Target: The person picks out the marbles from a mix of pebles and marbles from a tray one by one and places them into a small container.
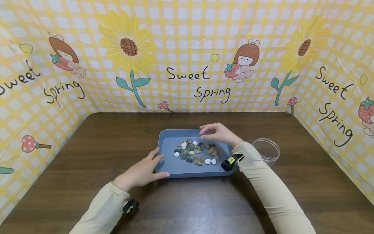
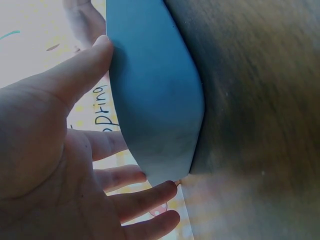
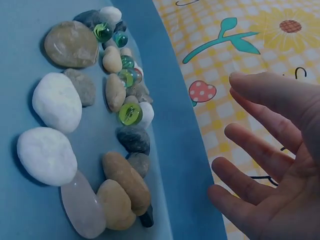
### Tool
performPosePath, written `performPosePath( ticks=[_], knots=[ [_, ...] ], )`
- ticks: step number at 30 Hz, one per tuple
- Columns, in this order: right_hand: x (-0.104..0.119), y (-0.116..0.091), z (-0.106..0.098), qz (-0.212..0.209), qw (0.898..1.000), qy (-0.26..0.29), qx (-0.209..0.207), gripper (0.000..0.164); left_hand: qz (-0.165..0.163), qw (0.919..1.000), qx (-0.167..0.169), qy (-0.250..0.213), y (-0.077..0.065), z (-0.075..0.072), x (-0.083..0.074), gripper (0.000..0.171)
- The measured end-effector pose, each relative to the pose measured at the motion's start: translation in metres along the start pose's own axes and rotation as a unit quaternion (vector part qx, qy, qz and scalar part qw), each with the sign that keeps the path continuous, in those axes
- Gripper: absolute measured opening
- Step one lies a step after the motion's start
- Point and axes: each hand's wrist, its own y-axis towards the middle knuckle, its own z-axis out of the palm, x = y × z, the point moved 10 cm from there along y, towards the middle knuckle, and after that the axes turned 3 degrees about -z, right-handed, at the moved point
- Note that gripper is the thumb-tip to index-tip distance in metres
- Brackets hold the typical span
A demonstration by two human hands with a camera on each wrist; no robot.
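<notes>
A blue-grey shallow tray [image 1: 168,162] lies on the table in the head view, with smooth pebbles [image 1: 197,161] spread over its middle. My left hand [image 1: 141,170] rests at the tray's left end, fingers and thumb spread along the rim; the left wrist view shows the thumb [image 2: 102,52] touching the edge. Above the tray's back right part hovers my right hand [image 1: 220,133], its fingers loosely bent and holding nothing. Up close in the right wrist view are white stones [image 3: 57,102], tan stones [image 3: 117,205] and green glass marbles [image 3: 130,114], gathered in a rough ring.
To the right of the tray, partly behind the right sleeve, stands a clear round dish [image 1: 270,158]. Brown wooden table [image 1: 117,136] surrounds the tray. A yellow checked cloth [image 1: 181,39] with printed flowers hangs along the back and both sides.
</notes>
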Motion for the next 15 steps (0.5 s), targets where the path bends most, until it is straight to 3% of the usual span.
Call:
performPosePath(
  ticks=[6, 15],
  knots=[
    [-0.005, 0.003, 0.007, 0.009, 0.999, -0.016, 0.037, 0.027, 0.002, 1.0000, -0.002, -0.001, 0.000, -0.001, -0.001, 0.076],
    [-0.012, 0.004, 0.019, 0.034, 0.995, 0.004, 0.090, 0.027, -0.002, 1.0000, -0.002, 0.000, 0.000, 0.000, 0.000, 0.076]
  ],
)
